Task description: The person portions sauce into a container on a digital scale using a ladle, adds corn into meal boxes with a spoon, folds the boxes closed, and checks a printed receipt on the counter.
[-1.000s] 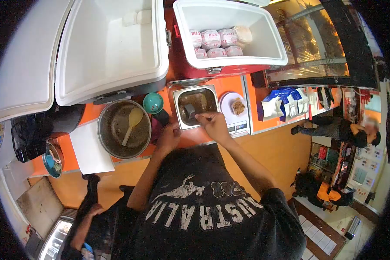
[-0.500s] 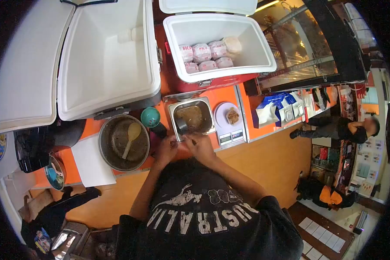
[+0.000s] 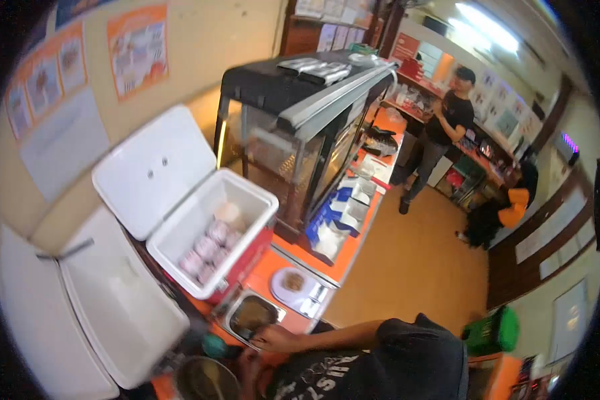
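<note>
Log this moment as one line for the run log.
right hand: at edge of metal pan | left hand: low by round pot, grip unclear | open cooler: wrapped packs inside | plate: food on it

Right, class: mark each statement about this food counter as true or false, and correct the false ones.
1. The red cooler stands with its lid open. True.
2. The red cooler is empty. False: wrapped packets lie inside it.
3. The right hand is at the edge of the metal sauce pan. True.
4. The white plate on the scale is bare. False: a small portion of food sits on it.
5. A person in dark clothes stands at the far end of the counter. True.
6. The glass display case sits to the left of the red cooler. False: it sits to its right.
</note>
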Motion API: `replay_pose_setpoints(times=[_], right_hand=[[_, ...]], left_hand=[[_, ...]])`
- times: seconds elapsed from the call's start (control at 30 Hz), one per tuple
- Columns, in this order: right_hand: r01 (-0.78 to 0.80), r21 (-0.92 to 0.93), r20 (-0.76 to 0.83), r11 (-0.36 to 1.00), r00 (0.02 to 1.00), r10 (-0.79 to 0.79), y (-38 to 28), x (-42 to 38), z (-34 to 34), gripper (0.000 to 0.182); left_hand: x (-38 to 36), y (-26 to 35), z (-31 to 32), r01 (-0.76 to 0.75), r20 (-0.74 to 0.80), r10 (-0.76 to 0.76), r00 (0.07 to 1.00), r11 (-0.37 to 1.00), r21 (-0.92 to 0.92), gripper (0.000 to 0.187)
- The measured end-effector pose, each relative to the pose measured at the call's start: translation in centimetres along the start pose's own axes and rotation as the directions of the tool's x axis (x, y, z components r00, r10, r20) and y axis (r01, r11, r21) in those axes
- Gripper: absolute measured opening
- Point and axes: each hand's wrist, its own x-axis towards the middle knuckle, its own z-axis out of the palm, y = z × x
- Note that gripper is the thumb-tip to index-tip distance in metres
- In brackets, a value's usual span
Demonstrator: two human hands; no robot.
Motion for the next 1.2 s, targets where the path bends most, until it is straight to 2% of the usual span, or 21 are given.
replay_pose_setpoints(times=[0.03, 0.1, 0.2, 0.27, 0.33, 0.47, 0.57, 0.6, 0.63, 0.7, 0.73, 0.77, 0.8, 0.83, 0.87, 0.9, 0.93, 0.97, 1.0, 1.07, 1.2], right_hand=[[0.041, -0.079, 0.010, 0.996, 0.999, -0.040, -0.3, 0.4, -0.9, 0.037], [0.037, -0.038, -0.073, 0.999, 0.997, -0.040, 0.8, 1.0, -0.1, 0.037], [0.027, -0.017, -0.129, 0.999, 0.991, -0.029, 1.2, 1.9, -1.0, 0.037], [0.035, -0.033, -0.131, 0.999, 0.991, -0.039, 1.6, 2.3, -1.2, 0.037], [0.089, 0.036, -0.204, 0.995, 0.976, -0.080, 3.4, 2.9, -0.5, 0.039], [0.009, 0.115, -0.156, 0.993, 0.988, 0.009, 3.5, 3.1, -1.9, 0.036], [0.018, 0.195, -0.295, 0.981, 0.955, 0.041, 5.9, 3.8, -0.8, 0.037], [-0.117, 0.105, -0.127, 0.987, 0.983, 0.131, 5.5, 3.8, -1.9, 0.038], [-0.116, 0.148, -0.157, 0.982, 0.978, 0.140, 5.9, 3.8, -1.6, 0.038], [-0.134, 0.234, -0.205, 0.963, 0.961, 0.184, 4.7, 3.3, -1.8, 0.037], [-0.165, 0.282, -0.213, 0.945, 0.950, 0.230, 2.6, 2.9, -3.0, 0.036], [-0.079, 0.388, -0.280, 0.918, 0.939, 0.200, 3.6, 3.3, -2.4, 0.032], [-0.014, 0.500, -0.329, 0.866, 0.922, 0.205, 4.7, 3.4, -0.9, 0.029], [-0.122, 0.513, -0.141, 0.850, 0.965, 0.223, 4.4, 3.0, -2.4, 0.033], [-0.126, 0.488, -0.236, 0.864, 0.934, 0.269, 3.6, 3.1, -2.2, 0.032], [-0.222, 0.522, -0.124, 0.823, 0.935, 0.331, 3.0, 3.1, -3.1, 0.033], [-0.310, 0.540, -0.030, 0.782, 0.922, 0.387, 2.7, 2.9, -3.7, 0.035], [-0.310, 0.609, 0.004, 0.730, 0.922, 0.388, 2.5, 2.5, -3.7, 0.037], [-0.292, 0.676, 0.015, 0.677, 0.924, 0.383, 2.3, 2.7, -3.9, 0.040], [-0.293, 0.633, 0.001, 0.717, 0.926, 0.377, 1.8, 2.3, -4.1, 0.039], [-0.316, 0.641, -0.019, 0.699, 0.904, 0.427, 2.4, 1.6, -4.3, 0.039]], left_hand=[[0.5, -2.1, -0.3, 0.034, 0.045, -0.034, 0.998, 0.999, 0.015, 0.013], [1.6, -6.4, -0.9, 0.096, 0.133, -0.103, 0.986, 0.994, 0.055, 0.024], [1.9, -4.6, -0.4, 0.210, 0.152, -0.207, 0.966, 0.978, -0.001, 0.022], [2.0, -3.8, -0.1, 0.242, 0.156, -0.237, 0.959, 0.970, -0.019, 0.021], [2.0, -3.6, -0.1, 0.263, 0.153, -0.255, 0.955, 0.964, -0.036, 0.020], [1.9, -3.4, -0.3, 0.295, 0.135, -0.283, 0.950, 0.952, -0.080, 0.019], [1.3, -3.8, -0.6, 0.316, 0.108, -0.302, 0.947, 0.938, -0.144, 0.018], [1.2, -3.6, -0.8, 0.314, 0.094, -0.302, 0.949, 0.934, -0.171, 0.018], [0.9, -2.7, -0.6, 0.261, 0.149, -0.235, 0.961, 0.947, -0.189, 0.015], [0.7, -4.9, -0.1, 0.101, 0.113, -0.073, 0.991, 0.959, -0.263, 0.014], [1.3, -5.7, 0.1, 0.162, 0.139, -0.115, 0.984, 0.901, -0.402, 0.010], [1.7, -6.4, 0.2, 0.220, 0.164, -0.156, 0.974, 0.820, -0.529, 0.009], [2.2, -16.1, 2.7, -0.131, -0.028, 0.137, 0.990, 0.844, -0.521, 0.026], [-0.1, -1.4, 0.8, 0.061, 0.060, -0.041, 0.997, 0.917, -0.395, 0.013], [-0.4, -2.5, 0.5, 0.047, 0.017, -0.045, 0.999, 0.952, -0.304, 0.024], [0.4, -6.3, 0.8, 0.006, 0.089, 0.039, 0.995, 0.889, -0.457, 0.019], [0.3, -4.7, 1.2, 0.094, 0.038, -0.086, 0.996, 0.891, -0.445, 0.015], [-0.6, -1.9, 0.9, 0.052, 0.005, -0.052, 0.999, 0.976, -0.211, 0.014], [-0.8, -1.9, 1.3, 0.060, -0.060, -0.079, 0.995, 0.960, -0.274, 0.014], [-1.2, 0.2, 0.6, 0.109, -0.019, -0.115, 0.993, 0.979, -0.175, 0.014], [-0.5, -1.4, 0.6, 0.125, 0.009, -0.125, 0.992, 0.984, -0.125, 0.015]])
